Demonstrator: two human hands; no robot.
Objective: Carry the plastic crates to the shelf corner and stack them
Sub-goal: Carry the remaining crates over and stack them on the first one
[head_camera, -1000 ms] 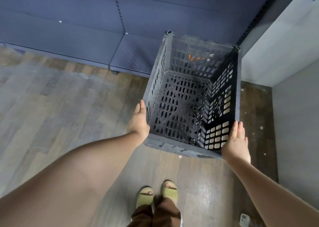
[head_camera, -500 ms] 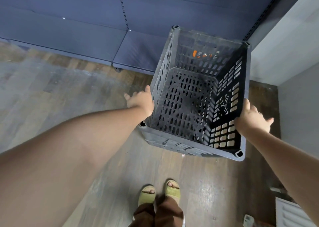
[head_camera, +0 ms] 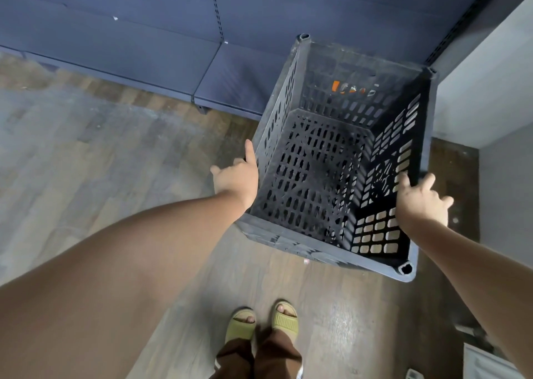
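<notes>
A dark perforated plastic crate stands upright and open-topped in the corner between the blue shelf unit and the white wall. What it rests on is hidden by its own walls. My left hand is at the crate's left rim with fingers spread and the index finger lying along the edge. My right hand is over the right rim, fingers splayed and loosely touching it. Neither hand curls round the crate.
Wood-pattern floor stretches to the left. My feet in green sandals stand just behind the crate. A white object lies at the bottom right by the grey wall.
The crate has gone forward and right into the corner. Both hands, which held its rims, have spread their fingers and loosened off it.
</notes>
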